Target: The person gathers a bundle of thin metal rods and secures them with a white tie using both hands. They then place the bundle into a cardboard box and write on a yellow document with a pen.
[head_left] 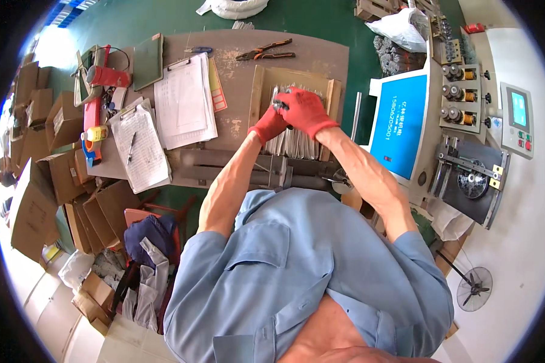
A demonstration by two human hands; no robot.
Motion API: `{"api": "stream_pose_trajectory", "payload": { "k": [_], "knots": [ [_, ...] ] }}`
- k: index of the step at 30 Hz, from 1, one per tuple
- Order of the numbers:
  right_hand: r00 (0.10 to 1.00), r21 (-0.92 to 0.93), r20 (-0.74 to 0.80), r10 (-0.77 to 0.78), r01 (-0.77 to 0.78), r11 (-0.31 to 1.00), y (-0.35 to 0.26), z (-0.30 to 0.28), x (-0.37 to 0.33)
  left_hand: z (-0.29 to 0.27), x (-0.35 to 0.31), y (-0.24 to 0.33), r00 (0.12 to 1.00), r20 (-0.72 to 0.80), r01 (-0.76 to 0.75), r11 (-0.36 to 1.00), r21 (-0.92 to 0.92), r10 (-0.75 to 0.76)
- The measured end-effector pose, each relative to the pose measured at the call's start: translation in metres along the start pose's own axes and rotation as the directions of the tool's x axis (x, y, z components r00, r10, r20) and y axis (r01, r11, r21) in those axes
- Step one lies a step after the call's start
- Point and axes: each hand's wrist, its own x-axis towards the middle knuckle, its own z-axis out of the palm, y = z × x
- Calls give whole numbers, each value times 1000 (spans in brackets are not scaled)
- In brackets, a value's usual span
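Though half-hidden, a small dark-grey piece (pixel 279 104), gripped by left hand (pixel 269 124) and right hand (pixel 307 111)

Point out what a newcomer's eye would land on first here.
First, the red-gloved left hand and right hand, close together over a wooden tray of thin pale pieces. Next, the big bright blue panel to the right. Then the orange-and-black pliers, lying beyond the tray toward the table's far edge.
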Motion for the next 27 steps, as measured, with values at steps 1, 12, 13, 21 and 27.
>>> {"api": "stream_pose_trajectory", "payload": {
  "k": [1,12,13,21,27],
  "knots": [
    [992,-3,77,103,-103,995,6,-4,5,-15,14,27,941,218,319,894,-314,-259],
    [975,408,71,210,-220,886,73,13,1,-33,0,36,833,303,516,453,-727,-463],
    [973,439,118,199,-231,868,94,27,-6,-35,1,36,822,325,547,490,-678,-468],
    [954,400,239,181,-267,877,96,25,-27,-39,8,51,975,46,212,972,98,-218],
    [951,437,301,74,-207,875,94,33,-20,-20,3,69,950,-199,276,945,176,-241]
  ]
}}
